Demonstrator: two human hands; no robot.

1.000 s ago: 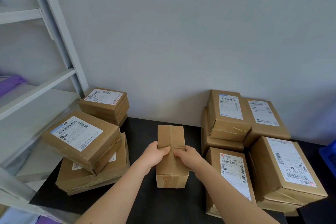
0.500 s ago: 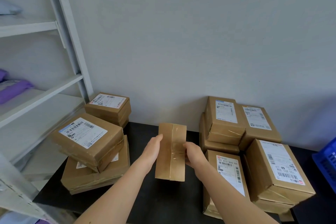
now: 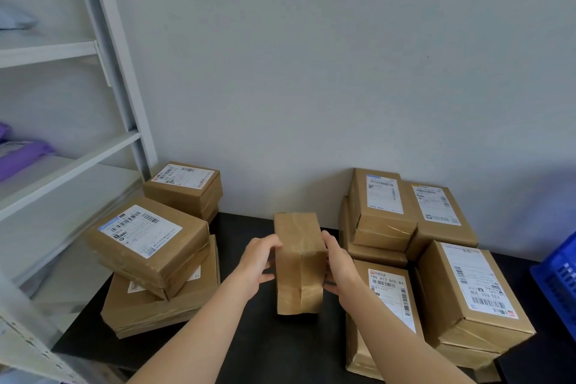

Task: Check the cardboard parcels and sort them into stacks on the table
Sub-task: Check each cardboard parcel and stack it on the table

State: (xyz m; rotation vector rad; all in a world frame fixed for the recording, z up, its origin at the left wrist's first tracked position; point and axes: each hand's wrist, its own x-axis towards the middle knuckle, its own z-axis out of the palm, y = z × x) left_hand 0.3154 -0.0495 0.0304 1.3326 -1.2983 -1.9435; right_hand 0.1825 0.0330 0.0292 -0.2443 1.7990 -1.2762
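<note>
A small taped cardboard parcel [image 3: 298,262] with no label showing is held over the middle of the black table [image 3: 249,349]. My left hand [image 3: 257,262] grips its left side and my right hand [image 3: 338,265] grips its right side. A stack of labelled parcels [image 3: 149,246] lies to the left, with a further parcel [image 3: 184,187] behind it by the wall. To the right lie several more labelled parcels [image 3: 467,293], some stacked [image 3: 381,206].
A white metal shelf rack [image 3: 103,72] stands at the left with purple bags [image 3: 18,159] on one shelf. A blue plastic crate [image 3: 558,280] sits at the right edge. The grey wall closes the back of the table.
Both hands have turned the small parcel over between them, from lying flat with thumbs on top to being held by its two sides. The view has tilted upward.
</note>
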